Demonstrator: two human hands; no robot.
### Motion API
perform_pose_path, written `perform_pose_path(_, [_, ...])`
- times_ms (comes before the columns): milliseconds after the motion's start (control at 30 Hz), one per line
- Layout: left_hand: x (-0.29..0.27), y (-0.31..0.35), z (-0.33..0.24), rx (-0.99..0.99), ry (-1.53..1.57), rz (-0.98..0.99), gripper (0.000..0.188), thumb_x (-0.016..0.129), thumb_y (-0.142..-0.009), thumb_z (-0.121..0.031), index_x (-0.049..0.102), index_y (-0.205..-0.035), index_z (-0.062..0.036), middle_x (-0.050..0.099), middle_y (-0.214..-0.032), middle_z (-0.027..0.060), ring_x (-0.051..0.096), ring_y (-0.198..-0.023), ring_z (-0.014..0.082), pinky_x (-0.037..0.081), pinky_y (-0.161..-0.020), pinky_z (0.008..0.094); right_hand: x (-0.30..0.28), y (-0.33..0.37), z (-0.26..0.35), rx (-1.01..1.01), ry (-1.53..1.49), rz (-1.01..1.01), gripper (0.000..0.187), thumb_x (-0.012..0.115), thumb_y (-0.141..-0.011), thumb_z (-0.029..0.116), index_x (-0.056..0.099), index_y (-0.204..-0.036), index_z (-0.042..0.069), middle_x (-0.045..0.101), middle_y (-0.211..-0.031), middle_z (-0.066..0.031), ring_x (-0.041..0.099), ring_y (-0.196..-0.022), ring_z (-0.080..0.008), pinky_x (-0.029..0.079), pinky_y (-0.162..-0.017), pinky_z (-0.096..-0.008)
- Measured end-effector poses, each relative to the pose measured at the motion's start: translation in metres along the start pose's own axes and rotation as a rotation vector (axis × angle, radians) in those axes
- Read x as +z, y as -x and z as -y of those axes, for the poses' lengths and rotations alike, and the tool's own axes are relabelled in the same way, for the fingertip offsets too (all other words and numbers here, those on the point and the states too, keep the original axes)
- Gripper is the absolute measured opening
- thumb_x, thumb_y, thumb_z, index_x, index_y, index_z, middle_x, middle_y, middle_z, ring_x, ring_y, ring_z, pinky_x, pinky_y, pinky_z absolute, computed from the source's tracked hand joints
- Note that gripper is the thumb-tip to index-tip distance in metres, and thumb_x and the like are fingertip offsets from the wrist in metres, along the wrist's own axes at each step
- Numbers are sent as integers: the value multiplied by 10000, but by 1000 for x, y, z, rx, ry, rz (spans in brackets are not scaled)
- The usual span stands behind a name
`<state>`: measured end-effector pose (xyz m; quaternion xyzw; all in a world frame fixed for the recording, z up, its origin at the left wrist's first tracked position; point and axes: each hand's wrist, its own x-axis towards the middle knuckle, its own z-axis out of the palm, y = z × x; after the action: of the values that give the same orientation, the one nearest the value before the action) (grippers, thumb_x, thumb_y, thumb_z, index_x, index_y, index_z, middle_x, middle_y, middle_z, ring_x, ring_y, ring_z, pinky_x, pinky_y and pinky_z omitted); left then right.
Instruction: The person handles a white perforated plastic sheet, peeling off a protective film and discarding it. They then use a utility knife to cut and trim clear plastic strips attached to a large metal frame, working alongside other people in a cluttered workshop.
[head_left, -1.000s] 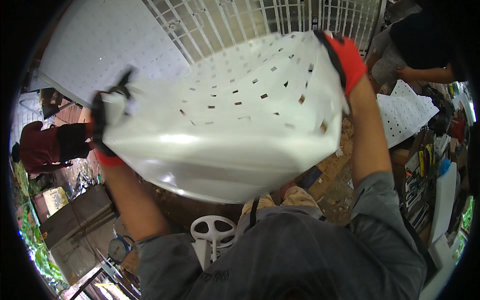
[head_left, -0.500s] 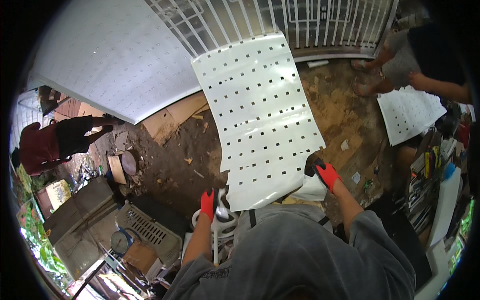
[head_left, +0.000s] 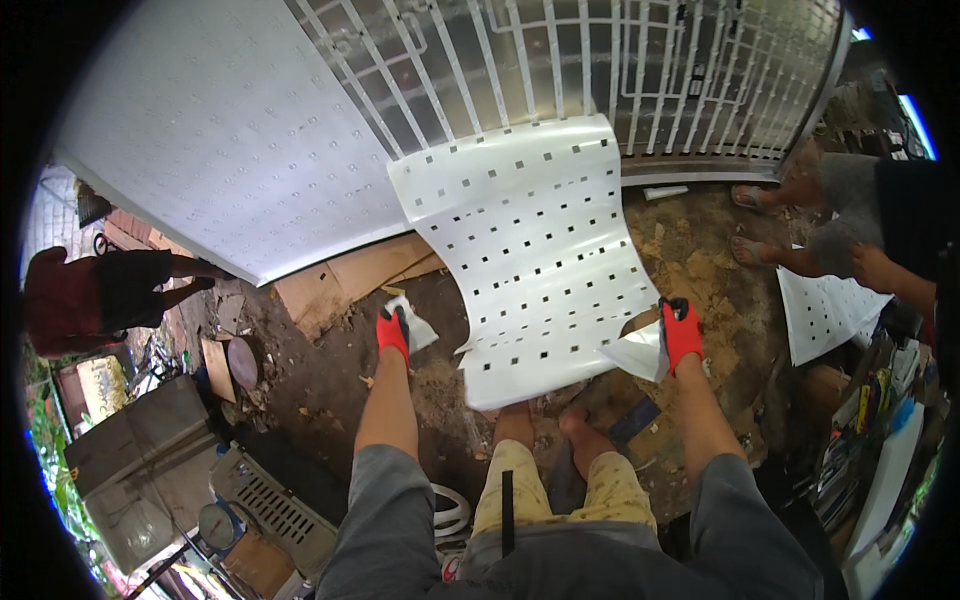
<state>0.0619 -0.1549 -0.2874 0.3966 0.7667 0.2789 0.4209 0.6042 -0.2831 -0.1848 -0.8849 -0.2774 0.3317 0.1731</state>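
Note:
A large white sheet (head_left: 555,282) with rows of small square holes stretches out in front of me, its far end against a barred metal panel (head_left: 480,75). My right hand (head_left: 683,338), in a red and black glove, is closed on a folded flap (head_left: 637,352) at the sheet's near right corner. Off the sheet's left edge, my left hand (head_left: 394,332), gloved alike, is closed on a crumpled white piece (head_left: 420,328) that looks like the same material. The sheet's near edge hangs just ahead of my legs.
A big white panel (head_left: 230,150) leans at the far left. One person (head_left: 95,295) is at the left, another (head_left: 850,220) at the right beside a smaller holed sheet (head_left: 825,310). A grey slotted crate (head_left: 270,500), a dial scale (head_left: 217,525) and stacked clutter (head_left: 860,420) flank me.
My left hand has moved forward and left with the white piece. My right hand has shifted slightly right, pulling the flap outward. The view has tilted, and my legs now show.

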Motion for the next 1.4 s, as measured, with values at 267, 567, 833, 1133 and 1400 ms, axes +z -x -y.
perform_pose_path(267, [-7,-108,-65,73,203,17,385,624,-918,-149,576,-1282,-33,663,-1140,77,602,-979,174,475,-825,308,18,-44,96,-198,-118,-23,386,676,-877,304,608,-1161,52,677,-1090,-144,635,-1026,-285,473,-884,-369])
perform_pose_path(567, [-9,-173,-122,-267,-290,26,723,722,-836,-460,504,-1299,51,653,-1150,171,620,-992,256,479,-862,372,38,-133,205,-304,-89,-127,524,703,-837,376,594,-1222,37,645,-1196,-162,606,-1110,-302,460,-942,-385])
perform_pose_path(833, [10,-321,-58,26,274,-127,675,704,-867,-429,438,-1343,-30,560,-1293,138,583,-1096,225,484,-912,369,133,-340,241,-315,-282,4,770,723,-766,537,550,-1313,24,590,-1302,-196,567,-1186,-345,438,-994,-414])
perform_pose_path(1133, [87,-312,-72,-212,411,-102,527,683,-854,-521,650,-1087,-50,655,-1012,100,586,-953,218,466,-859,383,158,-381,214,-104,-137,256,723,619,-860,554,553,-1304,-14,624,-1247,-152,598,-1077,-265,444,-939,-376])
perform_pose_path(1400, [6,-355,-127,-101,-168,441,506,412,-1021,-393,580,-1242,30,688,-1061,112,643,-914,193,504,-864,337,136,-406,287,-17,-287,485,537,563,-914,492,619,-1143,9,693,-1034,-158,663,-903,-255,513,-767,-449])
